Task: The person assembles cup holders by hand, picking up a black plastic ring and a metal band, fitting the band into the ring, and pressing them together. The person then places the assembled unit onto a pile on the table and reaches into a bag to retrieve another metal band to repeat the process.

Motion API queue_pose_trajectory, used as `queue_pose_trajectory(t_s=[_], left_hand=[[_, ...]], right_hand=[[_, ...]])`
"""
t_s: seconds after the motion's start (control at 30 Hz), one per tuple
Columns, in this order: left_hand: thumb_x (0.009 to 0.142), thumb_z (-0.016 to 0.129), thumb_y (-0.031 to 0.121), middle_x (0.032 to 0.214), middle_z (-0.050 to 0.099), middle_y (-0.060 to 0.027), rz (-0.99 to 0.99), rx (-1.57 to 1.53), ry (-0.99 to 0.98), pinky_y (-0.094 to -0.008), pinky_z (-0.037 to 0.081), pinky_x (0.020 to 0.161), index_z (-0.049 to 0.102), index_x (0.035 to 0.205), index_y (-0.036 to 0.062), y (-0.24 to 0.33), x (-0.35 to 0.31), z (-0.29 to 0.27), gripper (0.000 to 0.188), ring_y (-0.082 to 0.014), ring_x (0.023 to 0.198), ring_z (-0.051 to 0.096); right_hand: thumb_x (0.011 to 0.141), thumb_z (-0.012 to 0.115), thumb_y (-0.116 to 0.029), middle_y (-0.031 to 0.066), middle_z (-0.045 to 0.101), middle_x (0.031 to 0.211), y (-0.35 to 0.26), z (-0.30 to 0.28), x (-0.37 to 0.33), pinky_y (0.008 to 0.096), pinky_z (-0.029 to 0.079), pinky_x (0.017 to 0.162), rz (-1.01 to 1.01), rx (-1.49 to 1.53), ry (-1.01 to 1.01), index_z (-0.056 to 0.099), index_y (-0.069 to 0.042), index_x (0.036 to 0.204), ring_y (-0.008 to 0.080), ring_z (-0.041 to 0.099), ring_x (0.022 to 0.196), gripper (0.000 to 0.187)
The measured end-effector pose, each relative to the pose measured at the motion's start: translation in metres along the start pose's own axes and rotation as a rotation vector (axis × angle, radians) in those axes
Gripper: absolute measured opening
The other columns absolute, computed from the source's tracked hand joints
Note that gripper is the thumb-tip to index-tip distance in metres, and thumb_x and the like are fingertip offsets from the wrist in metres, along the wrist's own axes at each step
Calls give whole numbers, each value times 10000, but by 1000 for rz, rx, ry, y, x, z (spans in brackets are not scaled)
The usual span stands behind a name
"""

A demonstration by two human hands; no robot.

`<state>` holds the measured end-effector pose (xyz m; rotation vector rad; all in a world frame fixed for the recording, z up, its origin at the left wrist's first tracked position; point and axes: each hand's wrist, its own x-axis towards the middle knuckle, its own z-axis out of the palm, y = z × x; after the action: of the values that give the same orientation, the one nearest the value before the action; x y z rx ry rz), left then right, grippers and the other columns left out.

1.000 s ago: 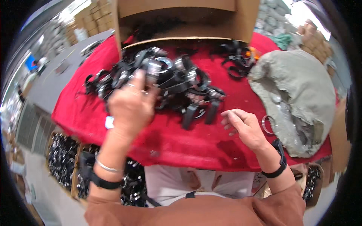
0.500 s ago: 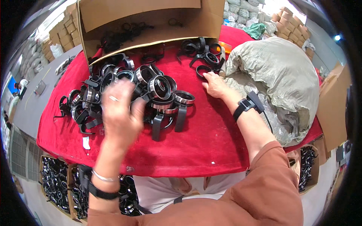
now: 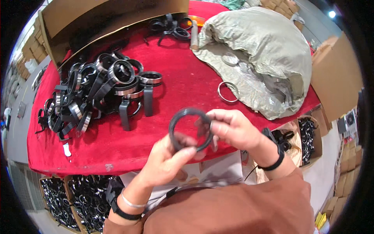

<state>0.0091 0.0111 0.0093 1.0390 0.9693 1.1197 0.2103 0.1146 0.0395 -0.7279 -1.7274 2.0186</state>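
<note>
In front of my body, above the near edge of the red cloth, both hands hold one black ring (image 3: 189,111). My left hand (image 3: 163,162) grips its lower left side, the thumb lying over the rim. At the right side of the ring, the fingers of my right hand (image 3: 235,126) close on the rim, slightly blurred. A thin silver ring (image 3: 219,92) lies beyond my right hand, at the edge of the sack. To the left is a heap of black rings (image 3: 121,72), many with silver bands and flat black tabs.
A bulky grey-green sack (image 3: 269,35) sits on the right, with another silver ring (image 3: 230,59) on it. An open cardboard box (image 3: 113,15) stands at the back, loose black rings (image 3: 181,33) beside it. Filled boxes (image 3: 58,201) line the floor. A white scrap (image 3: 67,149) lies on the cloth.
My right hand has brought a black ring from beside the sack toward my body. My left hand has left the heap and now grips the ring too. The whole view has shifted.
</note>
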Motion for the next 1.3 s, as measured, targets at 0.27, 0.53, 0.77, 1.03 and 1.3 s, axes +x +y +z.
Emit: queue_pose_trajectory(t_s=[0.27,0.53,0.77,1.03,1.3], left_hand=[[911,554,102,799,657,-128,-5,-221,127,-252,493,559,567,979,-13,-16,-31,6,134,-135,611,597],[917,579,270,751,640,-133,-12,-200,377,-268,482,515,566,960,29,-21,-36,6,245,-147,518,558],[920,579,216,780,650,-139,10,-269,385,-244,458,545,571,934,16,-19,-38,5,201,-139,571,564],[911,591,216,793,650,-142,-6,-330,355,-246,463,550,572,938,20,-24,-38,8,199,-146,580,568],[782,709,67,847,656,-130,47,-366,252,-249,502,606,567,983,-8,-18,-22,18,257,-142,647,596]], right_hand=[[654,805,-361,207,529,1037,45,-90,5,401,447,851,-285,-1365,979,518,38,1155,329,536,970,702],[571,802,-188,160,474,1075,36,-74,23,418,434,832,-589,-1555,815,524,-39,1191,345,477,970,696],[537,787,-76,123,472,1101,33,-64,12,382,439,808,-792,-1580,723,506,-83,1242,300,479,956,759],[574,867,-219,131,502,1108,37,-55,-2,335,508,791,-510,-677,786,470,-14,1229,234,556,979,793],[630,856,-204,118,578,1045,33,-42,-13,301,523,751,-498,-455,752,460,8,1229,173,603,917,749]])
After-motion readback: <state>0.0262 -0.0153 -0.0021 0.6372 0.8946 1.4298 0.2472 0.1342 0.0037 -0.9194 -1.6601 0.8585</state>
